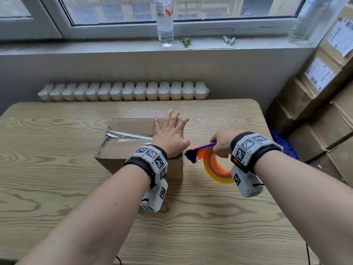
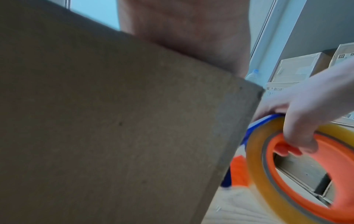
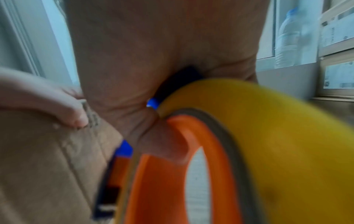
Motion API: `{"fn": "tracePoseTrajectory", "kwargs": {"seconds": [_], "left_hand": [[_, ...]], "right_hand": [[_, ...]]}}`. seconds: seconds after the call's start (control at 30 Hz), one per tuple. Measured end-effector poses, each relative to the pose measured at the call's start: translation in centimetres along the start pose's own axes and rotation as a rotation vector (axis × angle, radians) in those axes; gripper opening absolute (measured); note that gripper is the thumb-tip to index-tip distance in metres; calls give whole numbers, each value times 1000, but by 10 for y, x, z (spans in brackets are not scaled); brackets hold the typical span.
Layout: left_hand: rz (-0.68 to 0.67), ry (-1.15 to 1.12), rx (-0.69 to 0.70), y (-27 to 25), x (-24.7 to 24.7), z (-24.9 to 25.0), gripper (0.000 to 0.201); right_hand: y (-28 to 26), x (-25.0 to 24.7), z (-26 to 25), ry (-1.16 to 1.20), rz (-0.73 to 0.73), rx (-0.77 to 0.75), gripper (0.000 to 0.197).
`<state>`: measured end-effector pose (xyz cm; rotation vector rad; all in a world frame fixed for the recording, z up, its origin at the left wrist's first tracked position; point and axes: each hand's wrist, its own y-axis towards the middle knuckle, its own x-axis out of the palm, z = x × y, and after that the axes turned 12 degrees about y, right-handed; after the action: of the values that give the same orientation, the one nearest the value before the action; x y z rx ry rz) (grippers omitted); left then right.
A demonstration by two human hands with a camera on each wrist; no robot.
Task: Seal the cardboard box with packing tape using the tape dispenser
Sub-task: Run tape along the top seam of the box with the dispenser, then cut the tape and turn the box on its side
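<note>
A brown cardboard box (image 1: 126, 150) sits mid-table, a strip of clear tape (image 1: 129, 136) across its closed top. My left hand (image 1: 170, 132) lies flat on the box's right end, fingers spread. Just right of the box, my right hand (image 1: 221, 143) grips the tape dispenser (image 1: 202, 150), blue and orange, with a yellowish tape roll (image 1: 215, 169) on an orange hub. The dispenser's blue nose sits at the box's right top edge. In the left wrist view the box side (image 2: 114, 128) fills the frame, with the roll (image 2: 256, 151) to its right. The right wrist view shows the roll (image 3: 268, 136) close up and blurred.
The wooden table (image 1: 57, 188) has bare room left of and in front of the box. Stacked cardboard cartons (image 1: 324, 102) stand at the right. A radiator (image 1: 124, 91) runs behind the table. A water bottle (image 1: 165, 20) stands on the windowsill.
</note>
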<state>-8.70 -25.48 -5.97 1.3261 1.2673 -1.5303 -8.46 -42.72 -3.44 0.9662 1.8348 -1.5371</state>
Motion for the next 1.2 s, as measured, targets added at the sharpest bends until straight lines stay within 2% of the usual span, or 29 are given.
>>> {"fn": "tracePoseTrajectory", "kwargs": {"seconds": [0.1,0.23,0.3,0.37,0.43,0.53,0.67,0.83,0.97,1.07,1.2], "left_hand": [[3,-3,9,1,1,-2,79],[58,-212,28,2,-3,-10,88],[156,-327,-37,3,-8,-19,80],[207,-317,-141,-1,-14,-38,77],[147,-249,-281,-7,-14,-65,89],[-36,-230,-494,-21,-10,-103,119],[-110,-286,-550,-31,-11,-127,128],[-178,-319,-423,-37,-16,-153,111],[-97,-293,-372,-40,-22,-165,79],[-58,-250,-422,-41,-21,-171,61],[-93,-164,-555,-46,-24,-177,57]], "right_hand": [[6,13,5,-56,17,37,34],[12,9,17,107,210,82,26],[15,-2,16,233,302,100,27],[16,-13,13,381,388,112,29],[18,-24,8,550,437,115,30],[20,-36,-7,740,437,85,26],[23,-41,-31,771,432,39,32],[16,-54,-39,696,477,52,32],[7,-56,-49,685,534,76,38],[-3,-60,-64,662,605,60,47],[-15,-70,-84,646,681,26,55]]}}
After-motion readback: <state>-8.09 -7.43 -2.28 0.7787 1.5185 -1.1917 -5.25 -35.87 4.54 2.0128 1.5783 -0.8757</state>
